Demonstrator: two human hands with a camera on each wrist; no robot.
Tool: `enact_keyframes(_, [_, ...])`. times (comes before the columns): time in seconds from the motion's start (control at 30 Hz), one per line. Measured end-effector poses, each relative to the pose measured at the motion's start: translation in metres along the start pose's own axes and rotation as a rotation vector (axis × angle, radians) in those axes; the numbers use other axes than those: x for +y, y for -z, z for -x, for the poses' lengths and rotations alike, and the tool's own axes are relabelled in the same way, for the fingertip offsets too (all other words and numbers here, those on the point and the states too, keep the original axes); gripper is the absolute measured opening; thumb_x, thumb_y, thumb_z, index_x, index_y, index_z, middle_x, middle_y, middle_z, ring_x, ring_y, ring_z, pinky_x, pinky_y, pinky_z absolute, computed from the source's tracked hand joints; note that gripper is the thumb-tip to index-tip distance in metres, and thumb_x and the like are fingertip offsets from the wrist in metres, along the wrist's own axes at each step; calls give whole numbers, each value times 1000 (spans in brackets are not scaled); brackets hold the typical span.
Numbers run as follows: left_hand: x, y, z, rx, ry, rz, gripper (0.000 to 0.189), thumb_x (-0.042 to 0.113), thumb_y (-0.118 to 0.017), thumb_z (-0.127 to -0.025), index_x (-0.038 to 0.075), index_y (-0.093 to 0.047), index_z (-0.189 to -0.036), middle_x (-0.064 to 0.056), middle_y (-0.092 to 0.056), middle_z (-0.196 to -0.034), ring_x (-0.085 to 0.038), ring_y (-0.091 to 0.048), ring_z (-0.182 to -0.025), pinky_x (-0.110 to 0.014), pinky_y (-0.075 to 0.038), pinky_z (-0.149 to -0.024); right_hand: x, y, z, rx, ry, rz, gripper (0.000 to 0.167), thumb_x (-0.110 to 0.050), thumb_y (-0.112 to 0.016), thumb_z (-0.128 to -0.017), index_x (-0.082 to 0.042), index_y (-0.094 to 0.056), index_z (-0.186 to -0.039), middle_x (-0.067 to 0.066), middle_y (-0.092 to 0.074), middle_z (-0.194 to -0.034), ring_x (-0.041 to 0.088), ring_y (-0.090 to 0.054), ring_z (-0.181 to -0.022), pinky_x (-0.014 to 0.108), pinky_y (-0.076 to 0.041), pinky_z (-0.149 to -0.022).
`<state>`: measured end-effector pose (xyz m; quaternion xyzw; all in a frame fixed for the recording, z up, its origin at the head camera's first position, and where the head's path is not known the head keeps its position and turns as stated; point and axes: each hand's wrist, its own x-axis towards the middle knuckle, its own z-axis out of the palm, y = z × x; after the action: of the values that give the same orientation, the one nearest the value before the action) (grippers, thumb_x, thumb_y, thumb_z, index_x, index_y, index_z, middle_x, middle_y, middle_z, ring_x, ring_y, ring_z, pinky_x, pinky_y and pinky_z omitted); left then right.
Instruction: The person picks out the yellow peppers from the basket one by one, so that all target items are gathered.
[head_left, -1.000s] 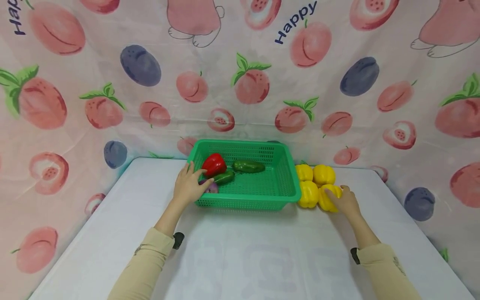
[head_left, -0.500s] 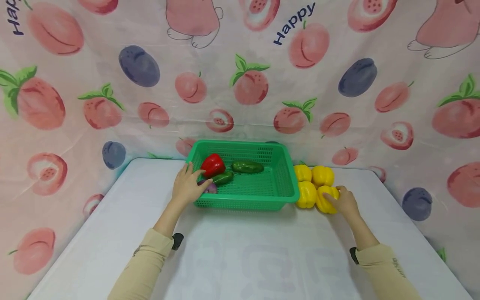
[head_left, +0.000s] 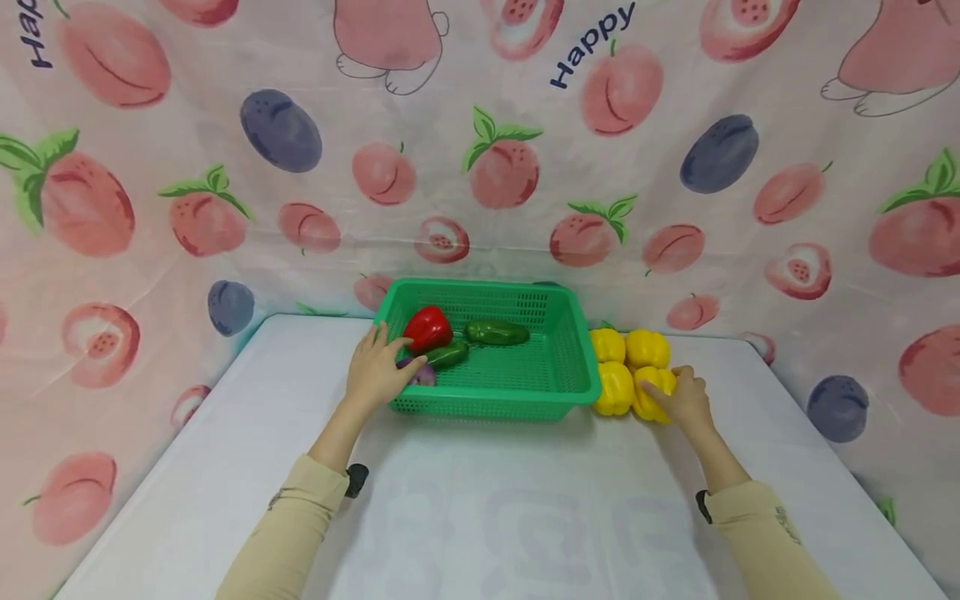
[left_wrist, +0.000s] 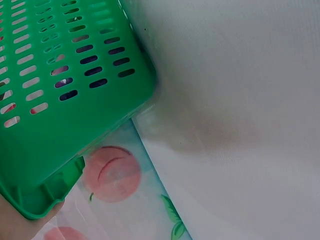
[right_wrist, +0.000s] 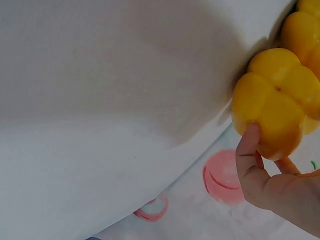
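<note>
My right hand (head_left: 688, 406) holds the nearest right yellow bell pepper (head_left: 649, 393) on the white table. In the right wrist view, the thumb (right_wrist: 249, 142) lies against that pepper and a fingertip shows behind it. Other yellow bell peppers (head_left: 614, 389) stand close beside it. My left hand (head_left: 372, 371) rests at the left front of a green basket (head_left: 491, 403), fingers spread over the rim and thumb above the inside. In the basket lie a red bell pepper (head_left: 428, 329), two green peppers (head_left: 497, 332) and a rounded purple vegetable (head_left: 423, 375), partly hidden by the thumb.
A white-covered table (head_left: 510, 508) extends in front of the basket. Behind it hangs a pink fruit-print cloth (head_left: 480, 225). The yellow peppers sit against the basket's right side, near the table's back edge.
The right hand and its yellow pepper have shifted slightly; the hand now sits a little more to the pepper's right side. Left hand and basket keep their places.
</note>
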<state>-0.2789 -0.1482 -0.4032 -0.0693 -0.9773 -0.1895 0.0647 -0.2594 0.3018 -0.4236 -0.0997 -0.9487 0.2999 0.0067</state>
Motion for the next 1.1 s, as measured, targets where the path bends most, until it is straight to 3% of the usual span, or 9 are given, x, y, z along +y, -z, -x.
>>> enact_keyframes(0.4, [1,4,-2,4,4,25,60,50,-47,-93,8,-50,-135,-30,-18,-152,-45,-11,-143,-55,-14,-117,-2,-2,2,46,-10,-12,77,-40,-54,-93,17,-24,-136,43,-34,-126,53,-43,-108,61,-39,-98])
enact_keyframes(0.63, [0,1,2,0,0,33,60,50,-46,-93,8,-48,-137,-29,-20,-152,-45,-12,-143,-54,-14,-117,4,-4,5,90,16,32,76,-41,-53,-93,16,-27,-136,45,-37,-124,56,-47,-104,62,-42,-92])
enact_keyframes(1.1, [-1,2,1,101,-53,165,53,42,-54,-92,6,-54,-131,-27,-33,-148,-48,-23,-138,-61,-21,-112,9,-3,1,55,8,51,83,-47,-56,-90,15,-27,-136,45,-35,-123,56,-47,-103,63,-44,-90])
